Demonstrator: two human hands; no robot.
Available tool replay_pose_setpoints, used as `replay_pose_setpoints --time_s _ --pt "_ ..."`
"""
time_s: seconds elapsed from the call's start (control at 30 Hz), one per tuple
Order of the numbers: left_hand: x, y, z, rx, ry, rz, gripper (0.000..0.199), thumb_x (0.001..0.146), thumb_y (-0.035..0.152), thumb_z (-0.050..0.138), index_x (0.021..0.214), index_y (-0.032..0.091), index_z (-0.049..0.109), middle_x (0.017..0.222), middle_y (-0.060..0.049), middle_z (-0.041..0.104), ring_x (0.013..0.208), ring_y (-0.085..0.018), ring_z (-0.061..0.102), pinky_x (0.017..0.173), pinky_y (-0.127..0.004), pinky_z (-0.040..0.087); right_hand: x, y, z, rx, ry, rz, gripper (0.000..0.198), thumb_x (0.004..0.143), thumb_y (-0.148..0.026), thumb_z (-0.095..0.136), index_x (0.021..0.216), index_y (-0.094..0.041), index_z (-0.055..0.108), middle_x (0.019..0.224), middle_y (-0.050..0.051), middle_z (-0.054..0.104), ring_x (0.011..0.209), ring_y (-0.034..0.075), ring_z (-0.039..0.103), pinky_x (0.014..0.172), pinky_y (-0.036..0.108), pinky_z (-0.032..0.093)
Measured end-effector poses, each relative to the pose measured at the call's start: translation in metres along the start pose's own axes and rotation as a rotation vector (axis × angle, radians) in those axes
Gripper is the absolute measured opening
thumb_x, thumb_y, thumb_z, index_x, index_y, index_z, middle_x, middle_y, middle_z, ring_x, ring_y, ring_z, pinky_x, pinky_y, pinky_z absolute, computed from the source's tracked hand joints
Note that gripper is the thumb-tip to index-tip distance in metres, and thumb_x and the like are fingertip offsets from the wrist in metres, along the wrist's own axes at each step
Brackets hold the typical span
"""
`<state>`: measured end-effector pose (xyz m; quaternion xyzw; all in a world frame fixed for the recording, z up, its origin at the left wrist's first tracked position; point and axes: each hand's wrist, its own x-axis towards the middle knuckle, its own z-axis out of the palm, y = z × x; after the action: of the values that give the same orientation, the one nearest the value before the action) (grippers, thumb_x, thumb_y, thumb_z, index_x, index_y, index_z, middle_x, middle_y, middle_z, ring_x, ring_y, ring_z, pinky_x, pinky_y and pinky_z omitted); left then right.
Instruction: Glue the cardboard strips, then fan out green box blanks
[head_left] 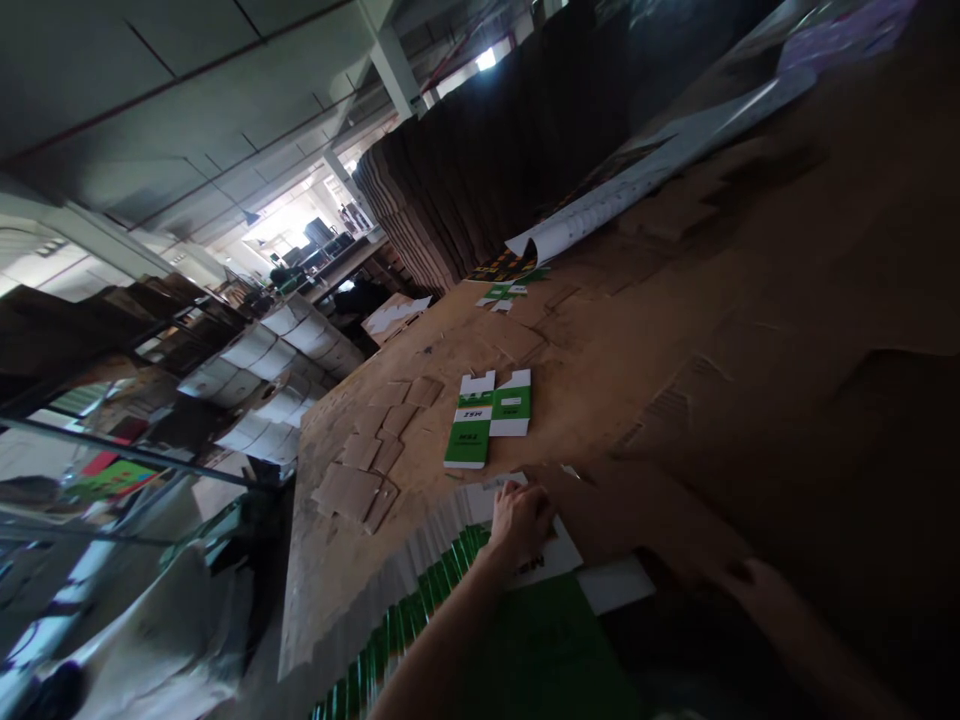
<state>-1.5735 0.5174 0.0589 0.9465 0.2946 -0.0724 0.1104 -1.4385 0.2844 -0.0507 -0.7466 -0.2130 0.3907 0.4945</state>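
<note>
My left hand [521,515] rests with curled fingers on a green and white printed carton blank [551,635], gripping near its white flap. This blank lies over a fanned row of similar blanks [420,590], whose green and white edges run toward the lower left. At the right, my right hand [757,590] is dim and blurred. Its fingers appear closed at the edge of a brown cardboard sheet [645,510], which stretches from there toward my left hand. Just beyond my left hand, a flat green and white carton blank [472,425] lies on the table.
Brown cardboard scraps [367,450] lie on the left of the wooden table [420,370]. Another small green printed piece [502,293] sits farther back, near a curled white sheet [585,215]. Tall cardboard stacks [465,170] stand behind. White rolls [262,350] and shelving are left.
</note>
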Motion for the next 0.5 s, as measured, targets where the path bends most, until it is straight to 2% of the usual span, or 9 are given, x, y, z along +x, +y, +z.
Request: replay_pose_setpoints --time_s 0.07,0.1,0.13,0.2,0.27,0.3,0.4,0.5 --pt "-0.001 0.0 -0.004 0.035 -0.023 -0.021 0.022 0.094 0.028 0.045 0.093 0.023 0.067 0.103 -0.002 0.07 0.1 -0.023 0.058 0.092 -0.037 0.043 -0.002 -0.012 -0.003 -0.106 0.156 -0.044 0.044 0.074 -0.062 0.05 0.06 -0.024 0.066 0.068 0.012 0.075 0.076 0.034 0.071 0.075 0.044 0.057" --pt "-0.002 0.0 -0.006 0.052 -0.029 -0.026 0.026 0.095 0.027 0.041 0.098 0.022 0.066 0.106 -0.004 0.069 0.101 -0.023 0.058 0.092 -0.037 0.043 -0.003 -0.019 0.001 -0.137 0.175 -0.086 0.043 0.074 -0.061 0.05 0.065 -0.023 0.069 0.078 0.014 0.076 0.082 0.036 0.071 0.081 0.047 0.056" --pt "-0.002 0.0 -0.007 0.064 -0.037 -0.021 0.028 0.096 0.027 0.039 0.106 0.022 0.064 0.111 -0.006 0.068 0.103 -0.023 0.058 0.093 -0.037 0.043 -0.004 -0.023 0.008 -0.156 0.151 -0.157 0.044 0.075 -0.059 0.049 0.074 -0.022 0.073 0.089 0.015 0.077 0.09 0.036 0.07 0.086 0.048 0.054" --pt "-0.004 0.0 -0.008 0.058 -0.051 -0.015 0.031 0.095 0.029 0.04 0.117 0.022 0.061 0.118 -0.007 0.066 0.108 -0.023 0.057 0.094 -0.037 0.042 -0.003 -0.024 0.027 -0.16 -0.01 -0.339 0.049 0.079 -0.055 0.047 0.099 -0.021 0.075 0.115 0.014 0.072 0.109 0.035 0.065 0.096 0.048 0.049" --pt "-0.004 0.0 -0.007 0.031 -0.053 -0.032 0.032 0.095 0.032 0.04 0.118 0.025 0.062 0.119 -0.006 0.066 0.11 -0.024 0.057 0.096 -0.037 0.042 0.003 -0.013 0.046 -0.194 -0.178 -0.503 0.052 0.082 -0.049 0.047 0.121 -0.02 0.068 0.134 0.014 0.061 0.124 0.032 0.055 0.103 0.047 0.044" --pt "-0.004 -0.001 -0.007 0.015 -0.049 -0.048 0.033 0.095 0.034 0.04 0.116 0.026 0.064 0.117 -0.005 0.067 0.109 -0.024 0.057 0.096 -0.037 0.041 0.006 -0.005 0.053 -0.22 -0.219 -0.546 0.054 0.083 -0.046 0.049 0.127 -0.02 0.064 0.139 0.014 0.055 0.129 0.031 0.05 0.104 0.047 0.043" --pt "-0.004 -0.002 -0.005 0.0 -0.048 -0.067 0.033 0.088 0.04 0.052 0.115 0.028 0.066 0.112 -0.003 0.068 0.107 -0.024 0.057 0.096 -0.038 0.041 0.015 0.016 0.064 -0.301 -0.198 -0.595 0.054 0.081 -0.038 0.052 0.132 -0.021 0.06 0.144 0.014 0.05 0.133 0.031 0.045 0.106 0.049 0.041" --pt "-0.005 -0.004 -0.004 0.007 -0.06 -0.058 0.038 0.081 0.04 0.06 0.118 0.031 0.066 0.113 -0.001 0.066 0.107 -0.025 0.055 0.095 -0.038 0.04 0.014 0.017 0.064 -0.372 -0.201 -0.639 0.052 0.082 -0.028 0.051 0.134 -0.026 0.058 0.144 0.011 0.051 0.133 0.03 0.046 0.106 0.05 0.041"
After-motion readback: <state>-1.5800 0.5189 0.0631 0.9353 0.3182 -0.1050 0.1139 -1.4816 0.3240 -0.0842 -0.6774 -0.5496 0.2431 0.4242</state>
